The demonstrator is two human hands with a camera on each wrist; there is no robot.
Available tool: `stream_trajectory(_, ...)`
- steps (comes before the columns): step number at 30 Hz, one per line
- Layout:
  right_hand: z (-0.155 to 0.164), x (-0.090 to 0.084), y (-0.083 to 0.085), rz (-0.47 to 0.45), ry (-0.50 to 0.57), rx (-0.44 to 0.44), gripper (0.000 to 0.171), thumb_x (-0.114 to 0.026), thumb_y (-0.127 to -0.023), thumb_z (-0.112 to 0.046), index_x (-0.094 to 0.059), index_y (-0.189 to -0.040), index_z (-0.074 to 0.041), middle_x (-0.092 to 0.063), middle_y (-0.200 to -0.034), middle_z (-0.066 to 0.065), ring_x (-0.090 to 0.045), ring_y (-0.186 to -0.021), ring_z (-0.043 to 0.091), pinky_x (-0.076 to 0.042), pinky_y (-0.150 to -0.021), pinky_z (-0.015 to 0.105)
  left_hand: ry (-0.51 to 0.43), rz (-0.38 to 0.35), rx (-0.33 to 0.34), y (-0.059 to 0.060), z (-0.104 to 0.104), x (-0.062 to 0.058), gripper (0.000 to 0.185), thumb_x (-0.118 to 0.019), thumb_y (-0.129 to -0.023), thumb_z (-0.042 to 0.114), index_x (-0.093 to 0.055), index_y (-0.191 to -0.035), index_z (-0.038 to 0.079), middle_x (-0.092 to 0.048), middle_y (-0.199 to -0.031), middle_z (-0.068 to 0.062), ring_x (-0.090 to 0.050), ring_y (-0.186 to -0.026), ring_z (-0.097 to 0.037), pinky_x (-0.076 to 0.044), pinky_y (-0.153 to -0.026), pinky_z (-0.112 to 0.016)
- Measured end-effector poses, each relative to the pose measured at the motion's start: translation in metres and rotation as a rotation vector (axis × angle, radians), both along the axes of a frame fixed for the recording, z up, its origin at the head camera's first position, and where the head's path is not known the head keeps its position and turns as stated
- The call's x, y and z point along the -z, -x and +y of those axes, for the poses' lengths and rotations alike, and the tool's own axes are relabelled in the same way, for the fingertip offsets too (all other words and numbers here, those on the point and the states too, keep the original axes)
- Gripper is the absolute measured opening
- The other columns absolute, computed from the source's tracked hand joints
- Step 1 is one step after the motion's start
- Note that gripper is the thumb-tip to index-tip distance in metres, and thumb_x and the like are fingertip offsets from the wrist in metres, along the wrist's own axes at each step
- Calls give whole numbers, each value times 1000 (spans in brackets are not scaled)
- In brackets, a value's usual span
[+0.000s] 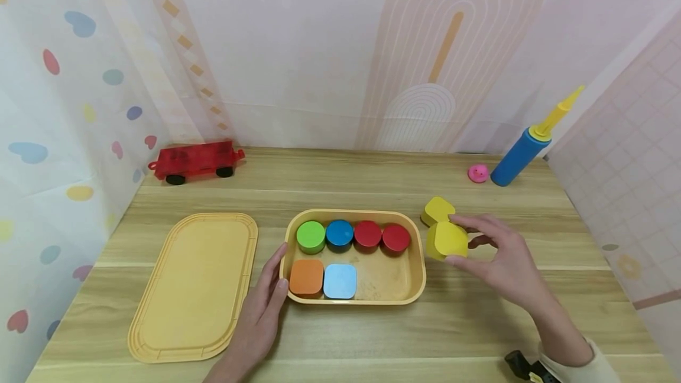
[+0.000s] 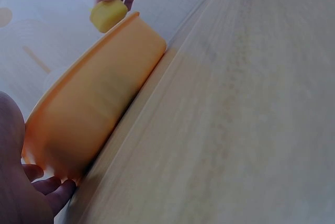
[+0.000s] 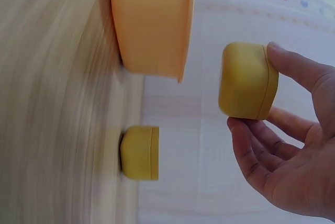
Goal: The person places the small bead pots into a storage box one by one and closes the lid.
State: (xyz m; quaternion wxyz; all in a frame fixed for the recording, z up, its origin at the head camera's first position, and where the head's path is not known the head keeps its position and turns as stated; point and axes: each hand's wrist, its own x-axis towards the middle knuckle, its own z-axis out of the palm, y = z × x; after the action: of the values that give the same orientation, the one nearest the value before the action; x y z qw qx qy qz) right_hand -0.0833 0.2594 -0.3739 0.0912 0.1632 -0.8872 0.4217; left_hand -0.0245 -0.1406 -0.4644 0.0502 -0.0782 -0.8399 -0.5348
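My right hand (image 1: 505, 262) pinches a small yellow lidded tub (image 3: 246, 80) between thumb and fingers. It is lifted off the table, just right of the light-orange box (image 1: 417, 276). Behind it, a second yellow tub (image 1: 438, 210) stands on the table. At the box's left end, my left hand (image 1: 259, 309) holds the rim, thumb at the front corner and fingers along the outer wall. Inside are a green tub (image 1: 311, 236), a blue tub (image 1: 339, 235) and two red tubs (image 1: 367, 236) in the back row. An orange tub (image 1: 307, 277) and a light-blue tub (image 1: 340, 281) sit in front.
A flat light-orange lid (image 1: 197, 285) lies left of the box. At the back left is a red toy wagon (image 1: 194, 161). A blue and yellow pump (image 1: 521, 155) stands at the back right beside a pink toy (image 1: 478, 173). Patterned cloth (image 1: 298, 64) hangs behind the table.
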Motion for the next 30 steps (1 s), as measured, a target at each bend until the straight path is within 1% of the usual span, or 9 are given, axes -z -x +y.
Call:
stream_trajectory(2,-5,-1,-1,-5,14,-4,61,-93,-73,-11,-71,-130,-15,-68,-121,-1,-60,-103,5,-57,-78,17,2,-1,-2,0,0,0,51,-40,-112,17,-29,-161,25,-32,-165,1,-28,-150,-13,-21,-114,-5)
stream_trajectory(6,-16,2,-3,-26,22,-32,58,-94,-73,-16,-72,-127,-21,-68,-119,-4,-60,-103,8,-58,-78,20,7,0,-4,0,0,0,52,-40,-112,17,-29,-162,25,-32,-165,1,-28,-150,-13,-21,-115,-5)
stream_trajectory(10,-28,8,-3,-27,-5,-92,56,-93,-74,-22,-72,-126,-24,-68,-116,-7,-61,-100,10,-60,-78,28,10,4,-4,0,0,1,52,-40,-112,17,-29,-162,24,-32,-166,1,-28,-150,-14,-21,-115,-5)
stream_trajectory(13,-36,12,-3,-31,-31,-123,55,-93,-75,-27,-71,-126,-25,-67,-117,-9,-61,-100,10,-61,-78,34,6,3,-2,0,0,1,52,-40,-112,17,-29,-162,26,-31,-166,2,-28,-150,-15,-21,-115,-6)
stream_trajectory(16,-44,14,-4,-39,-61,-135,56,-93,-75,-30,-71,-126,-27,-66,-118,-11,-60,-102,9,-60,-80,34,0,1,1,0,0,0,52,-40,-112,16,-29,-162,27,-31,-166,2,-28,-151,-16,-21,-115,-6)
stream_trajectory(20,-54,13,-5,-54,-89,-153,58,-93,-75,-33,-70,-128,-27,-65,-119,-11,-60,-104,10,-59,-85,38,0,1,0,0,0,1,52,-40,-112,17,-29,-161,27,-31,-166,2,-28,-150,-16,-22,-114,-6)
stream_trajectory(23,-60,14,-5,-59,-107,-179,59,-92,-75,-33,-69,-129,-27,-65,-120,-10,-61,-105,11,-59,-86,43,0,6,-2,0,0,1,52,-40,-111,16,-29,-161,27,-31,-166,2,-29,-150,-16,-22,-114,-7)
stream_trajectory(27,-69,15,-5,-73,-133,-211,60,-93,-75,-31,-70,-130,-23,-64,-121,-10,-60,-108,12,-59,-90,43,-5,14,0,0,0,1,53,-40,-111,15,-29,-162,26,-31,-166,1,-29,-150,-17,-22,-115,-7)
stream_trajectory(30,-75,17,-4,-100,-174,-217,61,-93,-74,-31,-70,-129,-22,-64,-123,-9,-60,-109,13,-58,-91,43,-8,17,0,0,0,1,53,-40,-111,14,-29,-161,26,-31,-166,1,-29,-150,-17,-22,-115,-8)
